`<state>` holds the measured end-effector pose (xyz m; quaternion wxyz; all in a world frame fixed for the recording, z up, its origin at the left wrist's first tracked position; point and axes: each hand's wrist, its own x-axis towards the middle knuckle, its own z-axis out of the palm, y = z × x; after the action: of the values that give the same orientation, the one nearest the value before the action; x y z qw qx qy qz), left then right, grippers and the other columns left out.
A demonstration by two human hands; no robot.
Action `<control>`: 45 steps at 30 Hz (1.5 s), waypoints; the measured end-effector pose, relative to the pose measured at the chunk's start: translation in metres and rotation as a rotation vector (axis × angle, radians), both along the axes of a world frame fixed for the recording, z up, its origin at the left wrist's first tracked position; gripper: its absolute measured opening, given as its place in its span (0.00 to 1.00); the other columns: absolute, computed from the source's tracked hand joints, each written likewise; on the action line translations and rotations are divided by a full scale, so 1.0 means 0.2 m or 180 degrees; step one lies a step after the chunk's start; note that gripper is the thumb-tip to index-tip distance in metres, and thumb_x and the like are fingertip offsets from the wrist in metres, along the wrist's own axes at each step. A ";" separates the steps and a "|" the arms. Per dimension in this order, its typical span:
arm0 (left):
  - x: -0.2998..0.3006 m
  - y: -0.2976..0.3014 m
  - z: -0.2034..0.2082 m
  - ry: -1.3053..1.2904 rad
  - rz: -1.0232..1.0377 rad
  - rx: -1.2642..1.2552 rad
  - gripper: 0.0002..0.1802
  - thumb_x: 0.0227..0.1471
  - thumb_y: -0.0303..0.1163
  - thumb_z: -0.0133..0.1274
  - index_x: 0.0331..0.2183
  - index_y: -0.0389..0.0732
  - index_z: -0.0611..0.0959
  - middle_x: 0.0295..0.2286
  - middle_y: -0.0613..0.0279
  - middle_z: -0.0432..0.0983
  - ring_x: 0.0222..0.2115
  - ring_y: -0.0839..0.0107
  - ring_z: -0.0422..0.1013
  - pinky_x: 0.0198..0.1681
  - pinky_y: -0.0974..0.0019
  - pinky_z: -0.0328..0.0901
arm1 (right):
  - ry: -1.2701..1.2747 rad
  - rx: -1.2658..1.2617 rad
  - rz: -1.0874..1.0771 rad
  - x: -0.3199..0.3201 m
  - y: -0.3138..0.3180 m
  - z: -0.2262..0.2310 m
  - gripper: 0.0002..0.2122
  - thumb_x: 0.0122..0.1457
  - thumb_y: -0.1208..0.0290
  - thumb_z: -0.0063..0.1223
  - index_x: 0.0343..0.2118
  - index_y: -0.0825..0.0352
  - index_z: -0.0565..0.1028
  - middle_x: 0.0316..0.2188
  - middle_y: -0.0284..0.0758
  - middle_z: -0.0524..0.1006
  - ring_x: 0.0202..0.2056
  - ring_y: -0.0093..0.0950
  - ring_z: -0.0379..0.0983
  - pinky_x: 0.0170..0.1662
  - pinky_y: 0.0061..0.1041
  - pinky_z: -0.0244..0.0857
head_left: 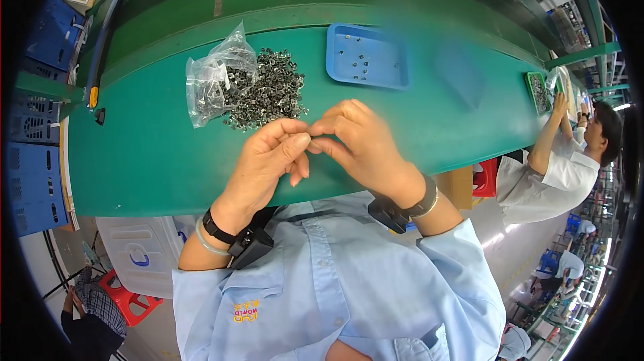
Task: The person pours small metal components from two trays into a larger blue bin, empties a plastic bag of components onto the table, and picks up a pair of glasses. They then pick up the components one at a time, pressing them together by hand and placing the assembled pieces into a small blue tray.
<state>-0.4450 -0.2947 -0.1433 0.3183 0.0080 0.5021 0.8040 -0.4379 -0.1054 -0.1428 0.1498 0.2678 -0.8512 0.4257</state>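
My left hand and my right hand meet over the near part of the green bench, thumbs and forefingers pinched together. Whatever lies between the fingertips is too small and too covered to make out. Just beyond my left hand is a heap of small black-and-silver metal parts. A clear plastic bag lies against the heap's left side, with some parts inside or under it. Behind my right hand sits a shallow blue tray with several small dark parts scattered on its bottom.
The green bench top runs across in front of me. Blue crates are stacked at the left. At the right, a person in a white shirt works by a green tray of parts. A lidded plastic box stands below the bench.
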 end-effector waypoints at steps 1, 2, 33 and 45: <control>0.00 0.00 0.00 -0.0032 -0.0001 0.0121 0.11 0.57 0.32 0.48 0.39 0.34 0.75 0.30 0.59 0.76 0.21 0.78 0.69 0.20 0.76 0.62 | 0.0001 -0.0003 -0.0006 0.01 0.00 0.01 0.09 0.46 0.74 0.61 0.31 0.63 0.74 0.28 0.32 0.73 0.31 0.32 0.69 0.34 0.29 0.63; 0.00 0.01 -0.01 -0.0066 0.0001 0.0240 0.11 0.57 0.32 0.49 0.38 0.34 0.75 0.28 0.59 0.76 0.20 0.78 0.68 0.19 0.76 0.61 | 0.0051 0.0054 -0.0037 0.02 0.00 0.02 0.09 0.46 0.75 0.61 0.32 0.63 0.74 0.28 0.31 0.73 0.31 0.31 0.70 0.34 0.29 0.63; 0.08 0.05 0.01 -0.0165 0.0239 0.0456 0.06 0.57 0.29 0.49 0.36 0.37 0.74 0.27 0.59 0.75 0.17 0.79 0.66 0.15 0.77 0.57 | -0.0531 -0.0962 0.0147 0.04 0.03 -0.01 0.06 0.50 0.77 0.59 0.32 0.63 0.76 0.31 0.31 0.74 0.35 0.28 0.70 0.37 0.26 0.65; 0.12 0.07 0.05 0.0325 0.0501 -0.0100 0.06 0.57 0.28 0.47 0.36 0.37 0.74 0.26 0.61 0.74 0.17 0.79 0.67 0.16 0.78 0.59 | -0.0560 -0.1121 0.0301 0.02 0.02 -0.04 0.06 0.52 0.76 0.58 0.33 0.64 0.76 0.31 0.31 0.73 0.36 0.27 0.69 0.38 0.24 0.65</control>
<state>-0.4213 -0.2806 -0.1334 0.2281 0.0046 0.5293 0.8171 -0.4343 -0.1022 -0.1508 0.0992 0.2390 -0.7600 0.5962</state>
